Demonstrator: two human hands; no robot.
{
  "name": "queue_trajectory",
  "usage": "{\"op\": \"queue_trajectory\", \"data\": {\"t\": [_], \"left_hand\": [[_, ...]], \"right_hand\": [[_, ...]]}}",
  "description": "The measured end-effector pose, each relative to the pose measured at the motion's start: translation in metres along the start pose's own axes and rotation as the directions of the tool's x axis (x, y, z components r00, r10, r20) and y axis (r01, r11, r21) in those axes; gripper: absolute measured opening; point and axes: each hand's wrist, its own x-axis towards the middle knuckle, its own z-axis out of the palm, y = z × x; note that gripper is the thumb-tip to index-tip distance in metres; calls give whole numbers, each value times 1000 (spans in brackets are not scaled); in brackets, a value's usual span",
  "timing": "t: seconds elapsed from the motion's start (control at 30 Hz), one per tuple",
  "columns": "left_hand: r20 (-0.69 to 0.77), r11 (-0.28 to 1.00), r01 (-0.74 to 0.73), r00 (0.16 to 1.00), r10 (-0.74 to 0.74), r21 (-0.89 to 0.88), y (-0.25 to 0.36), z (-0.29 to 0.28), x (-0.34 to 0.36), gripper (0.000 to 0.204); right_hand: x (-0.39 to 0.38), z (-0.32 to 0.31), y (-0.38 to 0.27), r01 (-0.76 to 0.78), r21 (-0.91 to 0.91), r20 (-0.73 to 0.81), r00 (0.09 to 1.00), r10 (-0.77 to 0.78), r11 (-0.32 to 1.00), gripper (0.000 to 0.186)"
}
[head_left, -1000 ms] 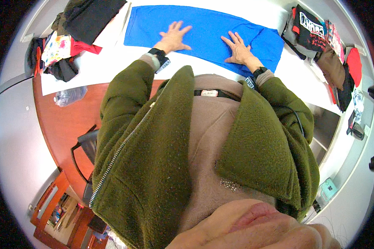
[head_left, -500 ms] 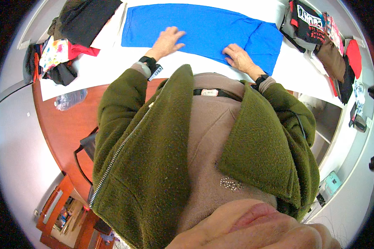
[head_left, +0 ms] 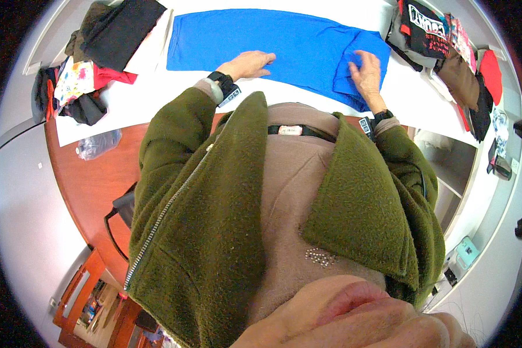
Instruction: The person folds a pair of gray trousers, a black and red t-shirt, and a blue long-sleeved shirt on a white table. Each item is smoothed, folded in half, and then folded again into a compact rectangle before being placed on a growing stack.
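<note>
A long blue garment (head_left: 243, 37), perhaps trousers folded lengthwise, lies flat across the white table; its kind is not certain. Creases run over its wider right end. At its near edge, left of the middle, my left hand (head_left: 249, 64) hovers or rests with fingers stretched out and nothing in them. My right hand (head_left: 366, 75) lies on the right end of the cloth, fingers spread. Both wrists wear black bands.
Dark and coloured clothes form a pile (head_left: 122, 35) at the far left. Another stack of clothes (head_left: 429, 35) stands at the far right. A clear plastic bag (head_left: 98, 144) lies on the reddish-brown surface (head_left: 78, 180) at left, near a black chair (head_left: 122, 209).
My right hand has moved right and onto the garment's right end. My left hand has shifted slightly right and nearer. The garment's right end has moved a little left and shows a changed fold.
</note>
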Motion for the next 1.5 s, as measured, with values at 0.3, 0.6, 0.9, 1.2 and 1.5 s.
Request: {"op": "queue_trajectory", "data": {"t": [0.3,0.6,0.9,1.2,1.5], "left_hand": [[260,994,-91,960,103,-58,47,-22,86,46],[211,952,1,975,67,-305,94,15,149,72],[279,907,6,952,123,-420,91,23,153,77],[35,943,178,980,-196,281,67,13,115,107],[61,918,237,961,-269,318,68,3,114,120]], "right_hand": [[-33,-3,84,-684,-4,110,725,680,729,97],[-40,-22,85,-883,208,456,468,757,420,105],[-46,-23,79,-820,544,578,519,629,176,92],[-30,-24,68,-683,571,404,717,567,457,74],[12,-57,11,-504,138,248,851,463,853,68]]}}
